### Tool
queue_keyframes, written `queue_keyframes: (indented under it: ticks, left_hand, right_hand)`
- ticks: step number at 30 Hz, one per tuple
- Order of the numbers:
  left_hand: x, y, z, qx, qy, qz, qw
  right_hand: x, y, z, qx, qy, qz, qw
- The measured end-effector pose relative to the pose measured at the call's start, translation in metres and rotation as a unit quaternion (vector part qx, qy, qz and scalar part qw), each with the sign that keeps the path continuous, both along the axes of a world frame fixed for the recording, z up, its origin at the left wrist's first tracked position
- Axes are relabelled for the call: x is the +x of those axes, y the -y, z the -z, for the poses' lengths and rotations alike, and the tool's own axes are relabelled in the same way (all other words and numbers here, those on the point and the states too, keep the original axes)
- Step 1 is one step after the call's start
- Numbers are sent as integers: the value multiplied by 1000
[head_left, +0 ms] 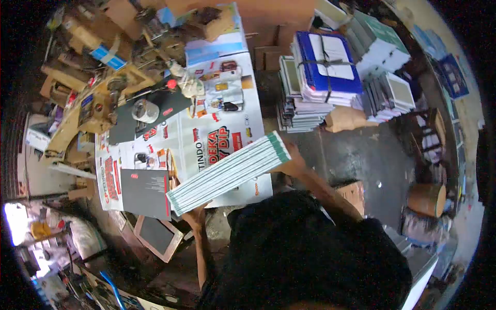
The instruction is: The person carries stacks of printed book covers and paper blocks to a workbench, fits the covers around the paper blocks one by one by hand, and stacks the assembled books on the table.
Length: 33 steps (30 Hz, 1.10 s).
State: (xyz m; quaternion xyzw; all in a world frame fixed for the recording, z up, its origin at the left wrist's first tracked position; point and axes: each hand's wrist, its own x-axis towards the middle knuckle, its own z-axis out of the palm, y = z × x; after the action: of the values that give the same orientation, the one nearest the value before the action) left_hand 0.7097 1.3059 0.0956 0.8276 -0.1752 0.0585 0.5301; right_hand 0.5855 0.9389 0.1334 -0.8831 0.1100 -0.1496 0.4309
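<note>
Between my two hands is a stack of thin books (230, 173), white along the visible edges with green bands at both ends. It is held tilted, its right end farther from me, over the near edge of a printed banner sheet (188, 142). My left hand (194, 218) grips the lower left end from below. At the upper right end, my right hand (292, 161) is closed round the corner, its fingers partly hidden by the stack. A dark grey cover sheet with a red edge (144, 194) lies on the banner, left of the stack.
A clear jar (145, 111) stands on another dark sheet beside a machine with a wooden frame (88, 111). Tied blue-and-white bundles (328, 64) and book piles (392, 93) sit at the back right. A framed board (157, 237) leans low at left; a brown drum (427, 200) is at right.
</note>
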Motion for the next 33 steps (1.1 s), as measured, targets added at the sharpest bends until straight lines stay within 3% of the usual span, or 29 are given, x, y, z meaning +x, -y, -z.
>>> queue_keyframes:
  ticks: [1, 2, 5, 7, 8, 11, 13, 14, 16, 17, 18, 19, 21, 22, 23, 25, 28, 29, 31, 32, 33]
  left_hand:
    - [-1, -2, 2, 0, -3, 11, 1000]
    - [1, -4, 4, -26, -24, 21, 999]
    - [-13, -6, 16, -99, -39, 16, 994]
    - [-27, -15, 37, -190, -23, -14, 981]
    - [-1, -47, 74, -76, 101, 41, 991]
    - [6, -49, 60, -43, 17, 38, 998]
    - [13, -43, 60, -34, -10, 38, 999]
    - [7, -27, 36, 70, 1, -3, 998]
    - [32, -38, 79, 56, 64, -41, 996]
    - [44, -43, 100, 51, 96, -62, 992]
    - [56, -33, 90, 47, 112, -38, 992]
    - [65, -25, 81, 14, 63, 5, 998]
    - [65, -15, 31, -27, -38, 77, 996]
    - [49, 4, -1, 13, -52, 75, 996]
    - [36, 26, -20, -34, -73, 103, 991]
    - [37, 27, -11, -1, -104, 101, 989]
    - [5, 90, -36, -8, -115, 71, 991]
    - [-13, 122, -50, -92, -140, 92, 981]
    - [-39, 181, -78, -84, -165, 132, 974]
    - [-44, 208, -92, 7, -162, 160, 974]
    - [-59, 241, -110, 2, -165, 151, 975]
  right_hand:
    - [0, -2, 4, -30, -18, -1, 999]
    - [-2, -3, 7, 73, -34, 11, 997]
    - [-14, -14, -30, 212, -72, 32, 974]
    - [-23, -32, -34, 113, 9, 57, 992]
    - [-27, -34, -33, 75, 24, 67, 995]
    - [-33, -30, -3, 60, 50, 49, 996]
    - [-29, -20, -15, 82, -6, 20, 996]
    - [-26, -17, -12, 73, 34, 15, 997]
    - [-14, -4, -4, 60, 92, 28, 994]
    - [-9, 4, -4, 52, 43, -33, 997]
    - [-4, 15, -3, 43, -8, -93, 995]
    - [2, 15, -1, 44, -68, -72, 994]
    - [-6, 20, -16, 6, 10, -50, 999]
    - [-13, 27, -23, 3, 22, -43, 999]
    - [-30, 34, -28, 13, 32, -25, 999]
    - [-67, 60, -48, 16, 39, -9, 999]
    - [-130, 97, -97, 51, -95, 53, 993]
    - [-150, 112, -109, 55, -105, 49, 992]
    - [-183, 139, -127, 155, -30, 93, 983]
    - [-197, 148, -126, 143, -21, 148, 978]
    - [-211, 159, -126, 139, -26, 139, 980]
